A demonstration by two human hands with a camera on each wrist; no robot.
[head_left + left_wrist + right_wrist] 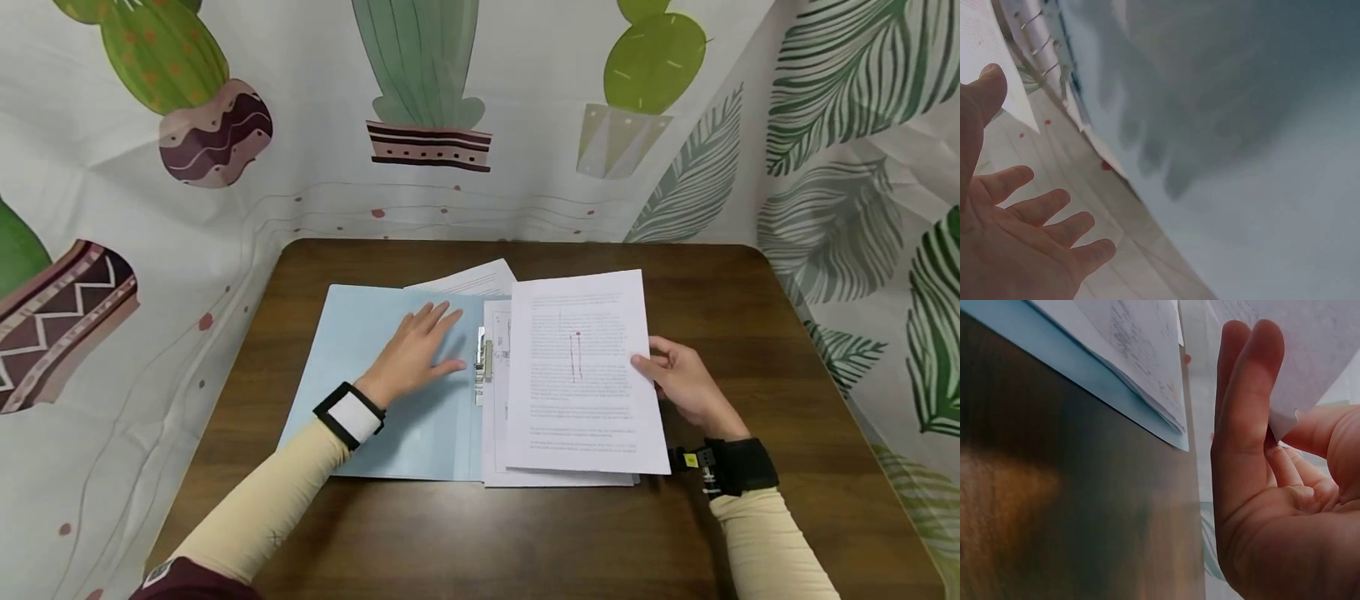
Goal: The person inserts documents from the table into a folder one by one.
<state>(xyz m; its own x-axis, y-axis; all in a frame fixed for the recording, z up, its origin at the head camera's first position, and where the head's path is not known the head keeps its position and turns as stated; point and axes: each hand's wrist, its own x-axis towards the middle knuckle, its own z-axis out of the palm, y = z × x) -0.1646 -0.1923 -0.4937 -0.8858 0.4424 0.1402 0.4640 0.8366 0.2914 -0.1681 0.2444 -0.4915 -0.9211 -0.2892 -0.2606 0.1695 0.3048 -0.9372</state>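
Observation:
My right hand (686,383) pinches the right edge of a printed sheet (577,417) between thumb and fingers, holding it raised over the right side of an open blue folder (322,392). Red marks show near the sheet's middle. Beneath it, more papers (495,450) lie in the folder; their edges also show in the right wrist view. My left hand (416,354) hovers above the folder's left cover with fingers spread, holding nothing. Its thumb points at the metal ring clip (482,367) along the spine. In the left wrist view the hand's shadow falls on the blue cover.
Another printed sheet (472,277) sticks out behind the folder's far edge. Everything lies on a dark brown wooden table (465,542). Behind the table hangs a white cloth (525,192) printed with cacti and leaves.

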